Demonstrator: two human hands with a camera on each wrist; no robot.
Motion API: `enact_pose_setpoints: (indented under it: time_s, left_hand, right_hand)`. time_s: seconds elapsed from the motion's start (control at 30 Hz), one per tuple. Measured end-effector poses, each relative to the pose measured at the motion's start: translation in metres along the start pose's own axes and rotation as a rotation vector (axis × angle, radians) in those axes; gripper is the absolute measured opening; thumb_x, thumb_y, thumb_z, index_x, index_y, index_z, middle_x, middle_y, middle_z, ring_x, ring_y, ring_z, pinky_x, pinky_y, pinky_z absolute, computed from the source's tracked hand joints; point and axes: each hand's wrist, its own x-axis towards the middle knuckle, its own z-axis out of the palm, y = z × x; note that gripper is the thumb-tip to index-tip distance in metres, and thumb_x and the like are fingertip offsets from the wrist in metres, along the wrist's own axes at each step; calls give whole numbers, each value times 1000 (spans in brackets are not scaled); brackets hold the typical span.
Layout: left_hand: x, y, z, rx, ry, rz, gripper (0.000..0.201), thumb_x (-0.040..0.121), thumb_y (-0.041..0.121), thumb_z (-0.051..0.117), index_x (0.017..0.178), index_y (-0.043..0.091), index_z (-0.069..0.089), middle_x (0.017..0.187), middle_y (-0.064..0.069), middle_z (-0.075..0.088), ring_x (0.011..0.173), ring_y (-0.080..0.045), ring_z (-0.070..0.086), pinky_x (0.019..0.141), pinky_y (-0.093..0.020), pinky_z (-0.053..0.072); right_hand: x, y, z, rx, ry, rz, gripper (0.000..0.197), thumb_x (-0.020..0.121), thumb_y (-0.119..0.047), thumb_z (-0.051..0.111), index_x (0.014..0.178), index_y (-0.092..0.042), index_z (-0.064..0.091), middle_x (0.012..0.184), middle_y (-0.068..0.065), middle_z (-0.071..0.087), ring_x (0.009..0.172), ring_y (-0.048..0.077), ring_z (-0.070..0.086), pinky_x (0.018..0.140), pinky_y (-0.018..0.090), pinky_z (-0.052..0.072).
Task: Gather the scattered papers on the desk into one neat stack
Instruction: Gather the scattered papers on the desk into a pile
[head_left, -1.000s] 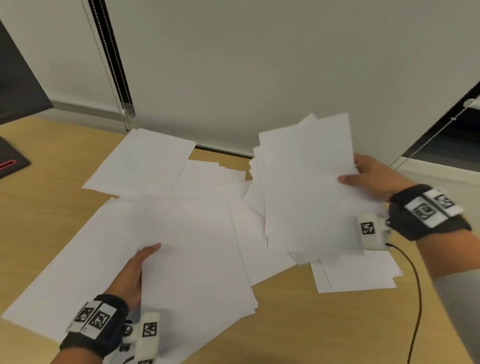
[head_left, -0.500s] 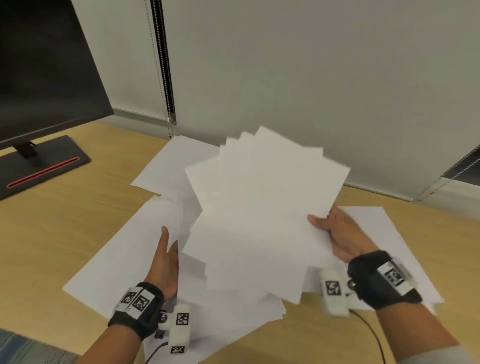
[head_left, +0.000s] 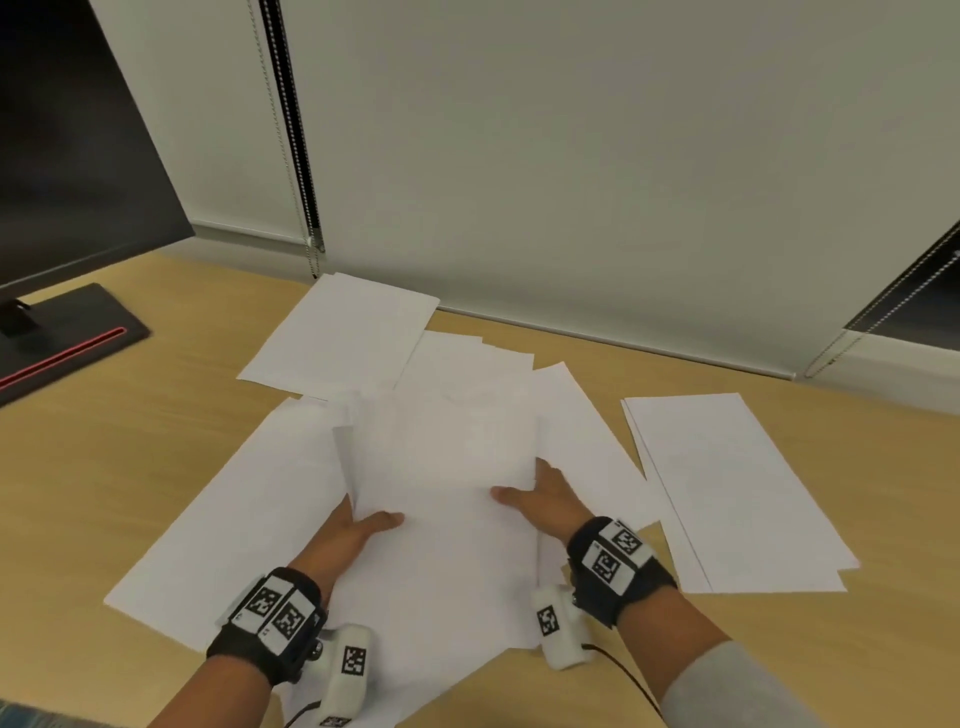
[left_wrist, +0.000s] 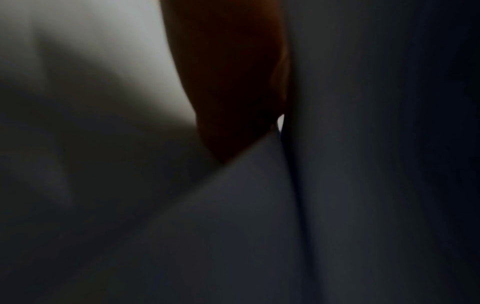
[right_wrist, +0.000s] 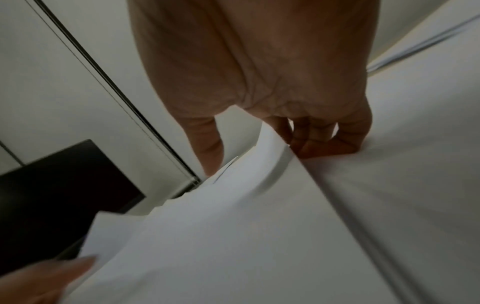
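While left hand (head_left: 347, 535) and right hand (head_left: 545, 499) pinch the bundle (head_left: 441, 467), thumbs on top, squaring is underway; next, collect sheets (head_left: 727, 493) right of bundle.

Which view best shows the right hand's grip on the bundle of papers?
The right wrist view: the right hand has its fingers curled under the bundle's edge and its thumb on top. The head view shows only the hand's back and thumb at that edge. The left wrist view is dark and does not show it.
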Motion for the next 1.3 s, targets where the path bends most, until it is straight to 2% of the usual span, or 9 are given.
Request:
enact_pose_setpoints:
  time_s: [0.2, 0.33, 0.43, 0.57, 0.7, 0.83, 1.0, 1.17, 1.3]
  left_hand:
    - [0, -4, 5, 49, 86, 22, 39, 86, 19, 69, 122, 11, 58, 112, -13, 68, 95, -26, 64, 74, -33, 49]
    - [2, -6, 5, -23, 92, -1, 35, 84, 21, 70, 116, 9, 61, 107, -13, 71, 93, -32, 65, 69, -34, 50]
    - [9, -8, -1, -15, 92, -21, 43, 74, 25, 77, 112, 9, 63, 107, -13, 72, 96, -33, 65, 83, -42, 51]
    - [21, -21, -13, 2, 141, -78, 83, 46, 47, 90, 115, 9, 65, 108, -11, 74, 104, -38, 66, 98, -54, 46]
    - [23, -21, -15, -41, 155, -98, 83, 50, 45, 90, 120, 9, 63, 112, -13, 73, 106, -39, 65, 99, -55, 45]
    - [10, -8, 2, -35, 156, -93, 56, 69, 28, 78, 118, 7, 63, 111, -18, 72, 103, -40, 66, 99, -56, 45]
    - [18, -17, -1, -2, 201, -95, 76, 50, 42, 86, 116, 9, 64, 107, -14, 74, 101, -42, 67, 96, -58, 47]
    - [11, -8, 7, 18, 175, -74, 55, 70, 21, 79, 119, 3, 61, 111, -20, 70, 100, -42, 65, 95, -57, 47]
    - [9, -6, 10, 31, 185, -57, 31, 85, 8, 68, 114, -3, 61, 102, -24, 69, 90, -39, 66, 76, -42, 53]
  right_hand:
    - [-10, 8, -2, 70, 97, -2, 101, 79, -46, 70, 153, -13, 10, 157, 10, 22, 143, 26, 28, 115, 41, 29]
    - [-14, 33, -65, 106, 204, 32, 71, 85, -36, 67, 145, -11, 38, 136, 5, 47, 129, 22, 46, 98, 25, 39]
    - [-10, 67, -139, 75, 402, 102, 60, 85, -34, 68, 136, -9, 49, 142, 10, 48, 130, 27, 46, 106, 34, 38]
    - [-7, 113, -239, 37, 592, 274, 76, 80, -33, 73, 143, -6, 40, 148, 16, 42, 131, 34, 46, 106, 38, 39]
    - [2, 152, -291, -69, 511, 455, 105, 68, -44, 81, 150, -12, 24, 156, 14, 26, 138, 38, 34, 110, 48, 35]
    - [15, 170, -285, -194, 449, 535, 113, 61, -57, 80, 148, -10, 26, 153, 15, 29, 136, 39, 35, 108, 50, 36]
    - [30, 151, -247, -260, 404, 519, 118, 56, -57, 82, 147, -7, 24, 151, 17, 30, 138, 38, 32, 111, 50, 33]
    - [42, 106, -207, -303, 357, 461, 117, 57, -56, 82, 145, -5, 23, 149, 17, 31, 137, 36, 33, 110, 48, 35]
    - [49, 87, -197, -315, 364, 525, 120, 57, -54, 83, 146, -6, 20, 150, 15, 21, 139, 36, 26, 112, 46, 32]
